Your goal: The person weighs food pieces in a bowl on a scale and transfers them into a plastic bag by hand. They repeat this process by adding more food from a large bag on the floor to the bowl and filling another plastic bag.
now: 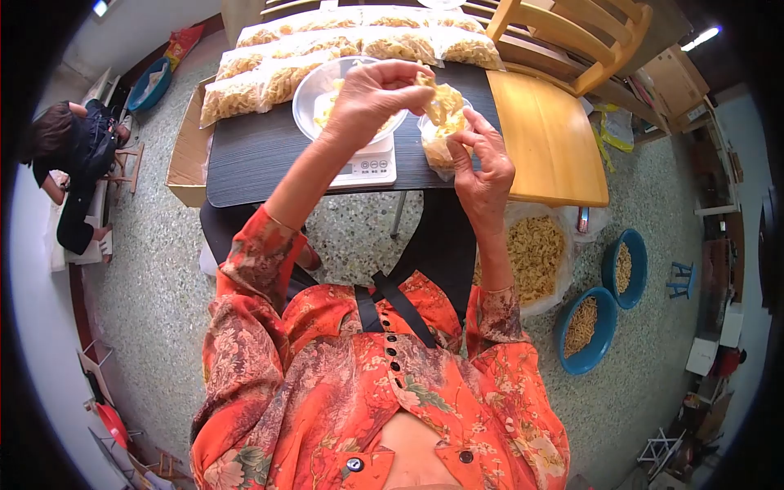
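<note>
Head view: the left hand (380, 100) pinches a yellow-brown, crinkled dried piece (441, 102) between thumb and fingers, above the mouth of a small clear plastic bag (441, 157) partly filled with similar pieces. The right hand (485, 163) grips this bag's upper edge between thumb and fingers, at the front of the dark wood-grain table (269, 163). Just beside it, a round translucent plastic bowl (300, 110) with some yellowish pieces inside sits on a flat white digital scale (377, 170). Behind, filled clear plastic bags (282, 79) lie in rows, full of yellow-brown pieces. On the speckled floor, right of the table, a large clear plastic sack (565, 282) holds many crinkled pieces; near it, two round blue plastic basins (603, 343) contain pale tan, short pieces. An open brown cardboard box (186, 155) stands at the table's left side; its contents cannot be made out.
</note>
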`<action>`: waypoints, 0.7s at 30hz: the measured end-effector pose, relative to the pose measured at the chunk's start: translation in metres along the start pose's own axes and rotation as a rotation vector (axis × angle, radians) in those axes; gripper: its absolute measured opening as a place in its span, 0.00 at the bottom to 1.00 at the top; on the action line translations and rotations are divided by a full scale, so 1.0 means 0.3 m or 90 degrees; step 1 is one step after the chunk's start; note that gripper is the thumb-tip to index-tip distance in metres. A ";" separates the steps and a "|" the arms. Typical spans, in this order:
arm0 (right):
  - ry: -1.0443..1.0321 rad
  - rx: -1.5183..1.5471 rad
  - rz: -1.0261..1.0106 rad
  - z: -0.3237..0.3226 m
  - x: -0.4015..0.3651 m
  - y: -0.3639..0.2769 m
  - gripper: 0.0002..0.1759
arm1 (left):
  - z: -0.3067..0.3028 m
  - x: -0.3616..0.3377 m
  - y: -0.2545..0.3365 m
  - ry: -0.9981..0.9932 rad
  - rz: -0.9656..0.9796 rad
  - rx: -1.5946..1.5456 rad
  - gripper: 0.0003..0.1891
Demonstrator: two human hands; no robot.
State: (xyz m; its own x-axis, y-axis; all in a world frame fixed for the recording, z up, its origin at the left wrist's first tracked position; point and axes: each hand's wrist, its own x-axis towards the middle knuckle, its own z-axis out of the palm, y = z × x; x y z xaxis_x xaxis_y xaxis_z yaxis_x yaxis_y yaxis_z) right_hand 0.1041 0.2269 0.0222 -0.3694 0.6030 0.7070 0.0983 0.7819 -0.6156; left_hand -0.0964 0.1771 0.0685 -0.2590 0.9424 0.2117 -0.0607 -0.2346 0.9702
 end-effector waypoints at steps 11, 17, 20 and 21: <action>0.018 0.015 -0.007 -0.044 -0.040 0.018 0.06 | 0.114 0.028 -0.081 -0.271 0.191 0.531 0.10; 0.036 0.019 0.033 -0.057 -0.053 0.030 0.06 | 0.110 0.049 -0.027 -0.365 0.131 0.488 0.07; 0.035 0.037 0.021 -0.056 -0.052 0.019 0.06 | 0.127 0.043 -0.052 -0.251 0.161 0.492 0.08; 0.028 0.045 0.018 -0.053 -0.053 0.019 0.06 | 0.156 0.031 -0.022 -0.245 0.114 0.506 0.07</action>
State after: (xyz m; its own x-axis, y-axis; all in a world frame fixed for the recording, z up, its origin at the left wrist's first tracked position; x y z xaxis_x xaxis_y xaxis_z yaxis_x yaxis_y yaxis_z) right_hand 0.1253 0.2243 0.0128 -0.3262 0.6318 0.7032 0.0415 0.7527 -0.6570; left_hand -0.0534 0.1986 0.0694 0.1488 0.9559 0.2531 0.6713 -0.2856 0.6839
